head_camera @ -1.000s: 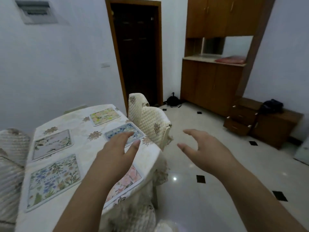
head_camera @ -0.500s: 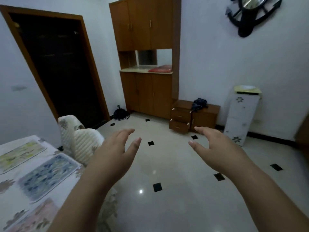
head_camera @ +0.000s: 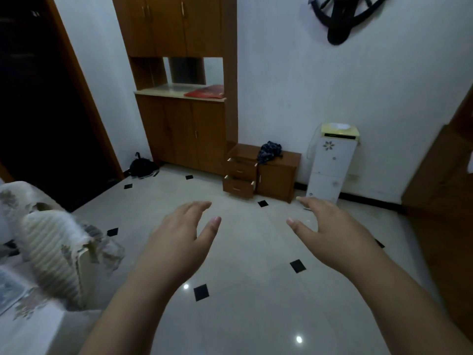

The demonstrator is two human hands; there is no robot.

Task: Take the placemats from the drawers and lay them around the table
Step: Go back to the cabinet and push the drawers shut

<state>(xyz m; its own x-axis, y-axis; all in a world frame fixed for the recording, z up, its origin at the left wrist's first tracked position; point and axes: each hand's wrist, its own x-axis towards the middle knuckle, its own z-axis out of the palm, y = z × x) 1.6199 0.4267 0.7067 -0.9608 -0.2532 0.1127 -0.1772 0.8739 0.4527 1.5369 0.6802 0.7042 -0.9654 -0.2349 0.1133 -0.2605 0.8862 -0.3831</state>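
Tiled floor, white wall | drawers [head_camera: 240, 176] at wall foot, both pulled ajar, straight ahead, fronts facing viewer | left hand [head_camera: 179, 242] and right hand [head_camera: 332, 234] open, empty, about equally distant | placemats: none clearly visible.

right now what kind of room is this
Most likely a home dining room: a tall wooden cupboard with a counter niche, a low drawer unit on the tiled floor, and a fabric-covered chair at a clothed table edge.

Both arms reach forward, palms down. The left hand [head_camera: 176, 242] and right hand [head_camera: 332, 237] are empty — fingers [head_camera: 202, 204] loosely spread, apart.
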